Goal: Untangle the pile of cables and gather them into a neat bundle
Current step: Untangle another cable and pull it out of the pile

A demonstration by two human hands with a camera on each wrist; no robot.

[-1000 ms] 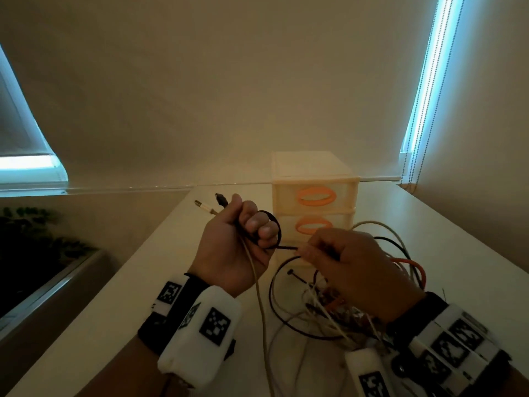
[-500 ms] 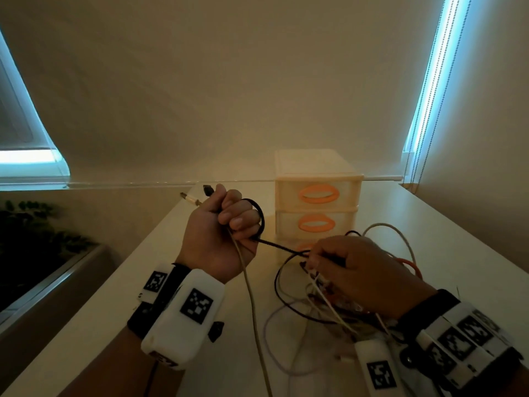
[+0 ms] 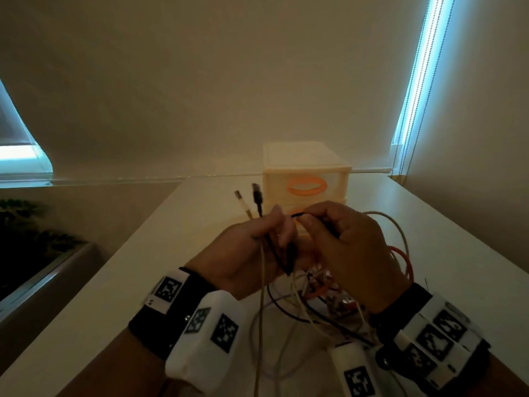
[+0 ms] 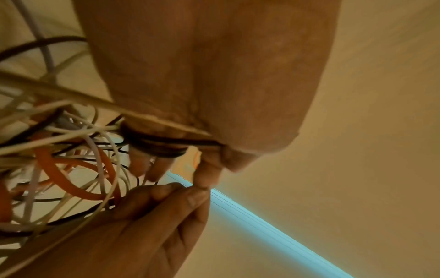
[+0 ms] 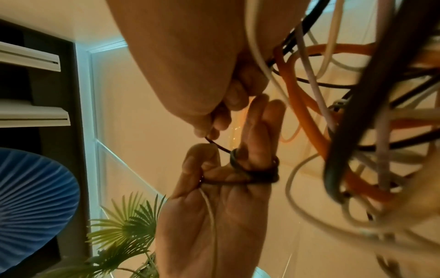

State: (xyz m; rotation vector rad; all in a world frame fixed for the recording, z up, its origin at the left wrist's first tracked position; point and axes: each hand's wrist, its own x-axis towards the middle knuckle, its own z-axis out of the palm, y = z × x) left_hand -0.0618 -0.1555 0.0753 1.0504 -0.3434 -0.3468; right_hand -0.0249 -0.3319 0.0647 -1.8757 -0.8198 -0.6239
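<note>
We see the thin black cable (image 3: 279, 253) wound in several turns around the straight fingers (image 5: 259, 131) of the left hand (image 3: 246, 256), with the loops crossing the fingers at their base. Its black plug end (image 3: 256, 196) sticks up and away from us above the left hand, beside the cream cable's metal-tipped plug (image 3: 242, 203), both pointing toward the far wall. The cream cable (image 3: 262, 310) runs down out of the left palm, long axis roughly vertical in the head view. The left thumb presses both cables against the index finger; the other left fingers are extended and close together. The right hand (image 3: 352, 253) has its fingers curled, thumb and index pinching the free black strand just beside the left fingertips. The tangled pile of white, black and orange cables (image 3: 329, 305) lies on the white tabletop (image 3: 143, 282) below both hands. The cream plastic drawer unit with orange handles (image 3: 306, 173) stands behind.
</note>
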